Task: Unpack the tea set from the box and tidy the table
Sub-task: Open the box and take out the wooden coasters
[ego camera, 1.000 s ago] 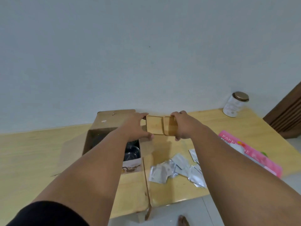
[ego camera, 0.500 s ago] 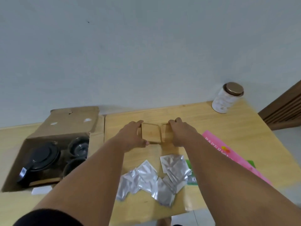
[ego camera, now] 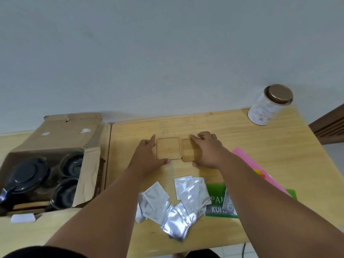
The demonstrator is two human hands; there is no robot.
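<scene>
bare table (ego camera: 232, 138) beyond coasters (ego camera: 168, 148), sachets (ego camera: 175, 202) nearside

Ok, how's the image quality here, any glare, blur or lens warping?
Head view: soft, even light; glare only on the foil sachets; wide-angle warping tilts the lidded jar at the corner; the left hand, right hand and wooden coasters look slightly soft; the box interior is dim.

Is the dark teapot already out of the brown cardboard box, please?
No, the dark teapot sits inside the brown cardboard box.
</scene>
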